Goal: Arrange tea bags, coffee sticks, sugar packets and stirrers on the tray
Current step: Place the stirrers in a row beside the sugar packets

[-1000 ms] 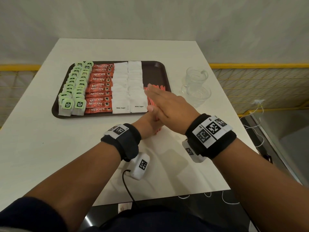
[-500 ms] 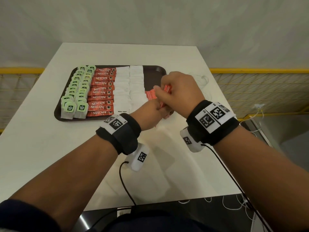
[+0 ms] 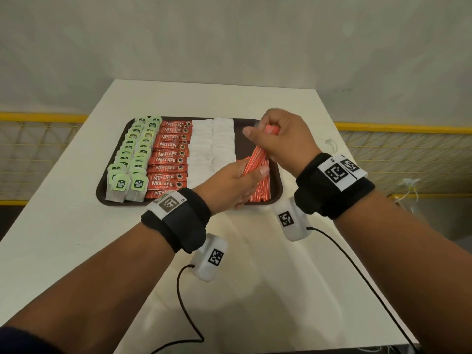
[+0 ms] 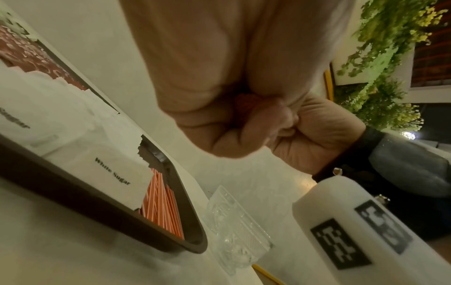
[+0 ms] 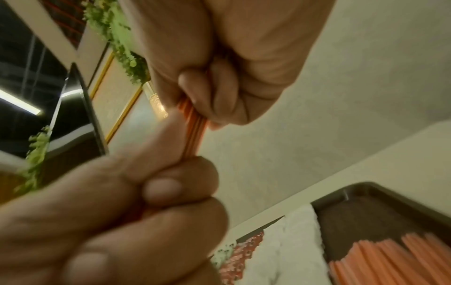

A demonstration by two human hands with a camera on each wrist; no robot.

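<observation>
A dark brown tray [image 3: 101, 190] holds rows of green tea bags [image 3: 132, 159], red coffee sticks [image 3: 171, 159] and white sugar packets [image 3: 212, 144]. Orange-and-white stirrers [image 3: 260, 190] lie at its right end. Both hands hold a bundle of stirrers [image 3: 256, 157] tilted above the tray's right side. My left hand [image 3: 237, 182] grips the lower end. My right hand [image 3: 278, 139] grips the upper end. In the right wrist view the bundle [image 5: 194, 125] runs between the two fists. In the left wrist view the bundle's end [image 4: 246, 100] shows inside my curled left fingers.
A clear glass cup [image 4: 234, 227] stands on the white table [image 3: 63, 238] just right of the tray [image 4: 97, 202]; in the head view my right hand mostly hides it. Wrist-camera cables [image 3: 184, 302] trail over the table's near part. Yellow railings run beyond both table sides.
Both hands lifted the stirrer bundle from the table's near edge up over the tray's right side. My right hand went from flat over the bundle to gripping its top end.
</observation>
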